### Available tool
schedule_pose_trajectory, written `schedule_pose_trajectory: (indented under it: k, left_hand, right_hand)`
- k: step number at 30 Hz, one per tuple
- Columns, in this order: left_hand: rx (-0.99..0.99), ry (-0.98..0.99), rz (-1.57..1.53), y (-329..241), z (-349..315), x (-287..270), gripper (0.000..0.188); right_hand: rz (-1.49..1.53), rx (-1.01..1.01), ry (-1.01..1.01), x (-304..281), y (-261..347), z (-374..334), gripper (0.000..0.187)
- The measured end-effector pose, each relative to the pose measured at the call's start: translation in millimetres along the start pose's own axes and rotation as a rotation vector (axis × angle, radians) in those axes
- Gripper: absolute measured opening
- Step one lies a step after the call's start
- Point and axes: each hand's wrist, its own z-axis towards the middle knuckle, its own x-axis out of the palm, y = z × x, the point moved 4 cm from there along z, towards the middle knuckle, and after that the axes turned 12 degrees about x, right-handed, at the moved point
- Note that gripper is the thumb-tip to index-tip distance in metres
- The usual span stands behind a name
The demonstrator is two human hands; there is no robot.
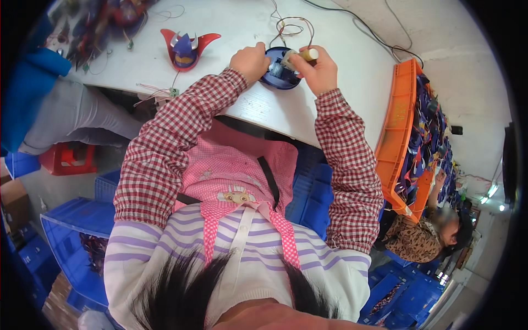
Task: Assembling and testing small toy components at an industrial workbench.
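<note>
Dark-blue round dish (pixel 278 81) on the white desk (pixel 264 113), between both hands.
Left hand (pixel 251 62) pinches the dish's left rim; right hand (pixel 319 70), fingers curled together, grips a yellowish cylindrical piece (pixel 313 54) over the dish's right side. Thin wires (pixel 313 32) lie beyond the dish; a red winged toy part (pixel 207 40) sits to its left.

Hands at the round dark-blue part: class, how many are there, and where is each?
2. The left hand is at the left edge of the round dark-blue part; the right hand is at its right side, holding a yellow-ended piece.
</note>
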Motion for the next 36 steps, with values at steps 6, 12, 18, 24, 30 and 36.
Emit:
schedule_pose_trajectory:
  k: [6,12,18,24,30,36]
  left_hand:
    - [-0.015,-0.006,-0.070,-5,-8,7,0.023]
    - [-0.023,-0.054,-0.124,-9,-13,7,0.021]
    - [-0.020,-0.101,-0.172,-11,-14,10,0.020]
    - [-0.010,-0.144,-0.230,-10,-16,13,0.021]
    - [-0.062,-0.152,-0.218,-8,-13,17,0.018]
    - [-0.092,-0.149,-0.175,-12,-13,11,0.018]
  right_hand:
    - [-0.276,-0.291,-0.067,9,-7,-9,0.024]
    - [-0.382,-0.371,-0.074,14,-10,-22,0.024]
    - [-0.447,-0.354,-0.124,22,-11,-31,0.024]
    - [-0.461,-0.316,-0.124,25,-9,-30,0.020]
    - [-0.499,-0.242,-0.060,21,-12,-13,0.019]
    - [-0.407,-0.048,0.008,23,-10,-6,0.022]
